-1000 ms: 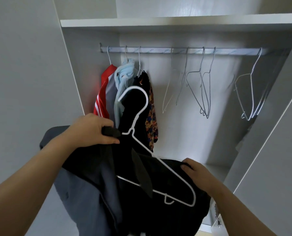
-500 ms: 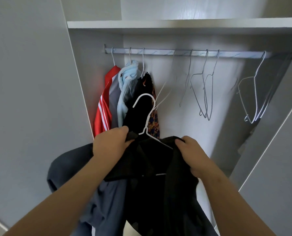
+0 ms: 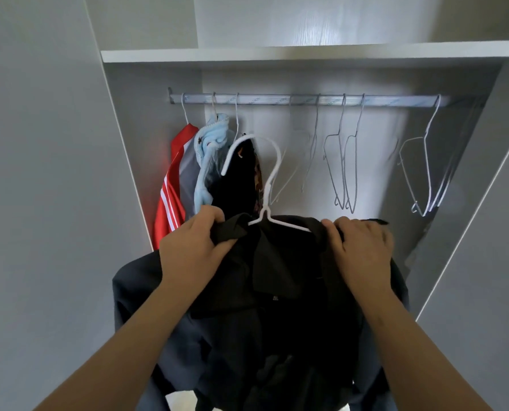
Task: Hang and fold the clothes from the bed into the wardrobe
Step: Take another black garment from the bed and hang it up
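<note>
Both hands hold a black garment (image 3: pixel 277 292) up in front of the open wardrobe, below the rail (image 3: pixel 306 99). The left hand (image 3: pixel 193 247) grips a bunched fold of the cloth at its left shoulder, the fingers (image 3: pixel 214 216) curled over the top. The right hand (image 3: pixel 363 250) clamps over the right shoulder. Its fingers (image 3: pixel 337 229) bend down over the cloth, with the tips out of sight behind it.

A white hanger (image 3: pixel 264 213) sits inside the garment. Only its hook, its neck and a short run of the right arm show, and the rest is buried in fabric. The hook is not on the rail.

The garment's lower part runs off the bottom edge. A greyer cloth hangs around it, and I cannot tell whether that is a separate piece.

At the rail's left end hang a red striped top (image 3: pixel 170 203), a pale blue piece (image 3: pixel 208 155) and a dark garment (image 3: pixel 238 185) partly covered by the hook. Empty wire hangers (image 3: pixel 345 173) hang further right, some of them blurred. A shelf (image 3: pixel 277 53) runs above the rail.
</note>
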`<state>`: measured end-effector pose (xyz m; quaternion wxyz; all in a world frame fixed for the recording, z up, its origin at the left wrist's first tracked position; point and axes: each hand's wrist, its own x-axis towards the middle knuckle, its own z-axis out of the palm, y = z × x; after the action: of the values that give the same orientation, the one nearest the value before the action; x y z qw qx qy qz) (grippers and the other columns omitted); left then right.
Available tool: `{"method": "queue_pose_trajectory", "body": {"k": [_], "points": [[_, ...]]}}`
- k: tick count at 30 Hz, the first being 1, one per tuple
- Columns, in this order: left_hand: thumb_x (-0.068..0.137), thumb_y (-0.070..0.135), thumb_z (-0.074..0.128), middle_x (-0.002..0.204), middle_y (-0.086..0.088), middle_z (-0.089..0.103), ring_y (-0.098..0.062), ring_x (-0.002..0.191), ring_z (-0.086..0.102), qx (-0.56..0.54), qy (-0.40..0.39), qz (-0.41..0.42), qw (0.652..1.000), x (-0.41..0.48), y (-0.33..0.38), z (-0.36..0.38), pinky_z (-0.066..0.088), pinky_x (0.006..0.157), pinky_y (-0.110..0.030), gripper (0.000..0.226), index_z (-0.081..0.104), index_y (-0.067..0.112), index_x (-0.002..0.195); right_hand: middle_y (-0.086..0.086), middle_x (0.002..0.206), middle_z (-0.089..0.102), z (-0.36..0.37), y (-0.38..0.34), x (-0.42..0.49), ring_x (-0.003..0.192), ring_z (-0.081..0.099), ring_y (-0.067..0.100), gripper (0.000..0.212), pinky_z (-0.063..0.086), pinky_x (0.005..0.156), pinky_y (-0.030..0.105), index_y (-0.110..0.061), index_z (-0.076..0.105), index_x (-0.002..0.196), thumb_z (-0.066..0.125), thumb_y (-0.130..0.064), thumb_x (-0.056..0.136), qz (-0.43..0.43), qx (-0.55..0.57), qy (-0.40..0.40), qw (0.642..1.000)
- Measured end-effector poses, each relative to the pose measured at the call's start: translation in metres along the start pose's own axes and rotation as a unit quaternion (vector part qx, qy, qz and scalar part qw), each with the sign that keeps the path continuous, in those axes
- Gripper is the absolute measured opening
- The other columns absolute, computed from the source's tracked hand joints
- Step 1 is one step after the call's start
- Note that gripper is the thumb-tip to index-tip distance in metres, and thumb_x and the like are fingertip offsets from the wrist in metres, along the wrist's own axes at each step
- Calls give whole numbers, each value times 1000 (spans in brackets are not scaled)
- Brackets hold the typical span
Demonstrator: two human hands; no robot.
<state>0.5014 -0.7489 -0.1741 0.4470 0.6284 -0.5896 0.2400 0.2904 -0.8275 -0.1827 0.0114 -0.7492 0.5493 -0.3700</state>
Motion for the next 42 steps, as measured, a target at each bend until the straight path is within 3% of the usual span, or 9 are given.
{"method": "queue_pose_trajectory", "body": {"k": [6,12,20,22,26,30,33,36,42], "points": [[67,37,52,63,19,47,-1,61,39,-25,-41,73,996,1,19,13,15,45,-6,21,41,29,83,-1,51,38,-3,-17,1,52,38,15,51,29,51,29,-17,31,53,36,-44,96,13,66,-78,995],[67,27,61,68,22,45,6,62,42,-88,-213,107,967,20,-3,-5,31,66,-16,25,43,31,83,1,52,39,-7,3,1,52,35,11,52,27,52,30,-12,38,55,36,-42,98,112,74,-67,989],[70,-3,54,80,8,51,-16,82,47,-41,-123,-130,983,21,26,-8,40,67,-32,29,47,24,77,2,57,42,4,1,-5,53,36,11,53,26,48,24,-13,39,57,32,-45,98,162,18,-83,983],[68,4,53,86,4,51,-17,85,47,-89,-127,-106,982,4,52,-2,42,72,-33,24,46,24,78,2,57,43,10,-1,-7,52,37,12,53,28,49,23,-11,44,59,34,-46,98,172,14,-86,981],[80,41,65,74,12,55,-3,66,53,-233,-350,-44,906,-20,64,-7,48,66,-21,19,52,27,75,2,57,44,6,9,-11,53,38,14,50,26,48,22,-5,59,71,41,-44,96,220,41,-60,973],[84,58,44,81,11,58,-6,74,54,-51,-176,-107,977,2,41,-1,47,67,-25,37,58,24,90,4,61,44,0,14,-13,56,36,15,47,24,49,22,0,65,82,43,-40,96,224,66,-31,972],[85,65,41,102,8,57,-12,96,56,-13,-382,-161,910,17,39,12,47,84,-31,50,56,24,110,6,62,47,-2,11,-11,60,41,17,47,29,52,25,1,66,82,44,-39,96,206,78,-15,975],[88,44,57,88,8,58,-8,84,56,-142,-451,-228,851,24,31,19,44,70,-19,27,63,20,100,4,59,45,-5,14,-11,55,38,13,46,27,50,21,1,65,80,44,-37,96,203,84,-15,975],[89,22,56,95,-1,61,-21,91,59,42,-271,-63,960,30,48,22,47,77,-32,13,62,15,99,0,57,43,3,9,-16,54,38,14,45,27,48,23,-8,56,72,38,-41,98,181,31,-37,982]]}}
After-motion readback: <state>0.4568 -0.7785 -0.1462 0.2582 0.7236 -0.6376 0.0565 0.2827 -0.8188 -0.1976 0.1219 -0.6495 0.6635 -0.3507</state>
